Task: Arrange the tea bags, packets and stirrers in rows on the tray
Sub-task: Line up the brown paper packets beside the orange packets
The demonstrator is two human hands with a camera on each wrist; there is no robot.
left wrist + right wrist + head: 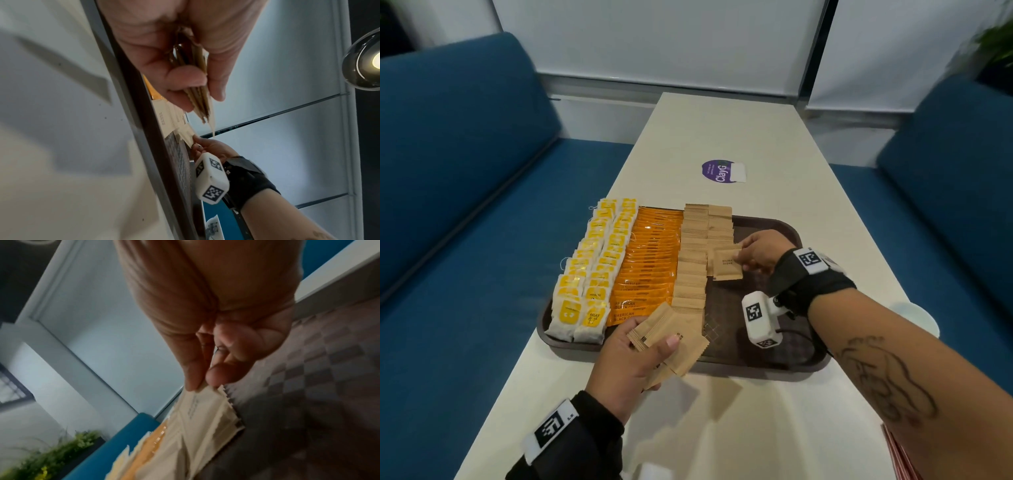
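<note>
**Brown sugar packets going down on the tray**

The brown tray (pixel 801 363) holds five columns: two of yellow tea bags (pixel 585 284) at nine o'clock, one of orange coffee sachets (pixel 650 260), and two of kraft packets (pixel 693 260); the individual pieces overlap too much to count. The right hand (pixel 763 255) pinches one brown sugar packet (pixel 726 264) by its edge at the near end of the short fifth column. At six o'clock, the left hand (pixel 626 366) grips a fanned stack of packets (pixel 671 346).

Long cream table (pixel 726 123) between blue benches. Resting on it near the front: dark brown tray (pixel 767 365), spanning nearly its full width. Farther back, well apart from the tray: round purple sticker (pixel 717 171), flat on the top, with a small white slip (pixel 738 172) touching its right side. At the right edge: something round and white (pixel 921 313), blurred.
</note>
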